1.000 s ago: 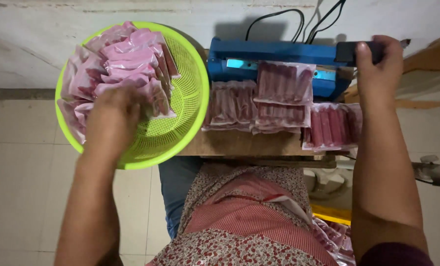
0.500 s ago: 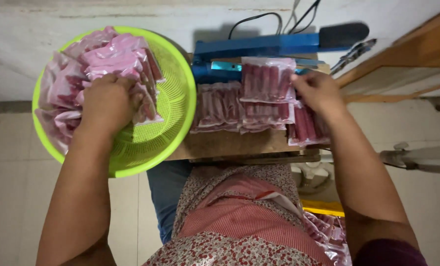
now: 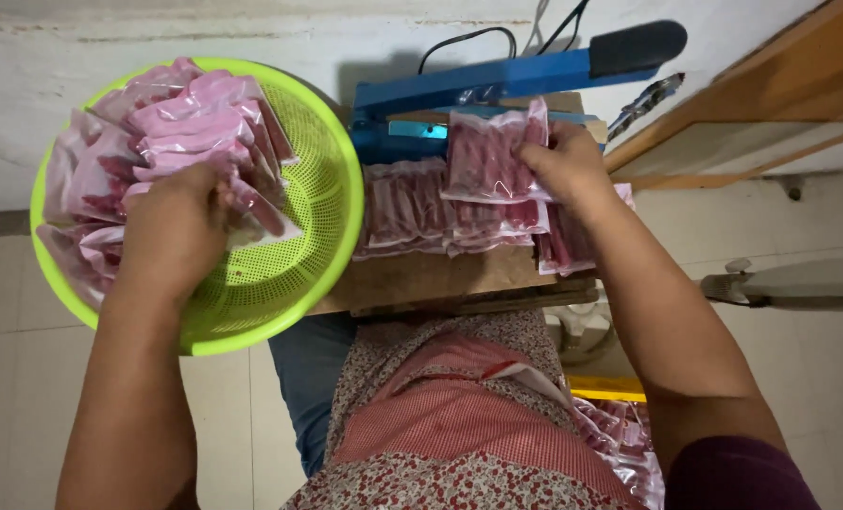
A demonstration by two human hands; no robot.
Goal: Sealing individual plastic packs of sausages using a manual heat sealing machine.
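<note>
One lime-green basket (image 3: 322,203) holds a heap of clear packets (image 3: 195,118) of pink-red sticks, too overlapped to count. One blue sealing machine (image 3: 497,80) stands on the one wooden bench (image 3: 421,279). One packet (image 3: 487,156) is lifted above it; at least three more packets (image 3: 407,203) lie flat there. Two hands show, left (image 3: 171,231) and right (image 3: 563,165).

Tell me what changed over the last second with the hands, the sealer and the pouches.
The right hand let go of the black handle of the blue sealer, whose arm has swung up, came down and took hold of the clear pouch of red sticks lying at the sealer, lifting it. The left hand stayed on the pouches in the green basket; the sealed pouches on the wooden board stayed put.
</note>
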